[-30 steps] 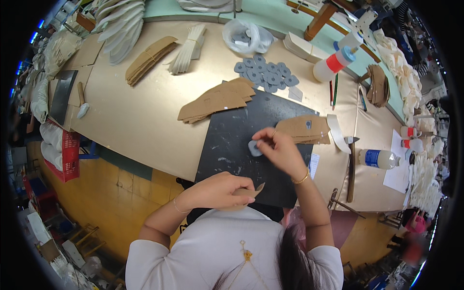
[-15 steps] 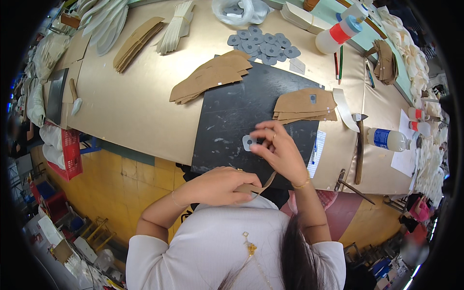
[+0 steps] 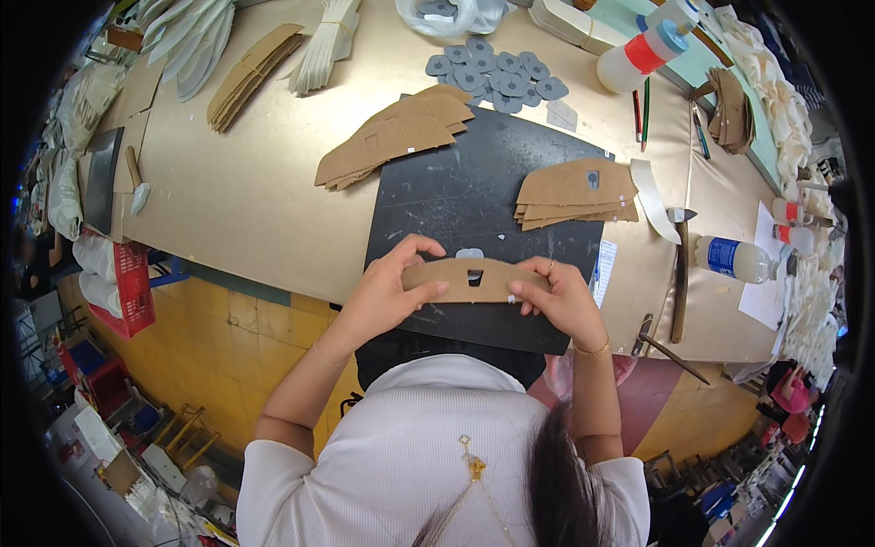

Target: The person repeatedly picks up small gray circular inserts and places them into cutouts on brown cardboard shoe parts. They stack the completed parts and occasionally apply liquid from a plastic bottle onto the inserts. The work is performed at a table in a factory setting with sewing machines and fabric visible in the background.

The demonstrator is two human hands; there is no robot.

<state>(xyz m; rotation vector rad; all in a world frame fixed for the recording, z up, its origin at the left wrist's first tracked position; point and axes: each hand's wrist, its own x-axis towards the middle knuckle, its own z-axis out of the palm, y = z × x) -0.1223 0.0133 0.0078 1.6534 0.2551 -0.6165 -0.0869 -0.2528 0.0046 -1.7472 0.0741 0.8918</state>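
Both my hands hold one curved brown cardboard piece point(image 3: 474, 281) with a small cut-out in its middle, just above the near edge of a black mat point(image 3: 474, 196). My left hand point(image 3: 387, 287) pinches its left end, my right hand point(image 3: 561, 296) its right end. A small grey pad point(image 3: 468, 252) lies on the mat right behind the piece. One stack of like brown pieces point(image 3: 576, 193) rests at the mat's right side, another stack point(image 3: 394, 137) at its far left corner. Several grey round pads point(image 3: 497, 75) lie beyond the mat.
A hammer point(image 3: 680, 264) and a clear bottle with a blue label point(image 3: 738, 259) lie to the right. A white glue bottle with a red band point(image 3: 638, 53), pencils point(image 3: 641, 111), more brown stacks point(image 3: 251, 66) and white strips point(image 3: 324, 41) sit farther back. A red crate point(image 3: 128, 287) stands left, under the table.
My right hand has let go of the grey pad, which now lies on the mat. Both hands have come together and now hold the brown piece at its ends.
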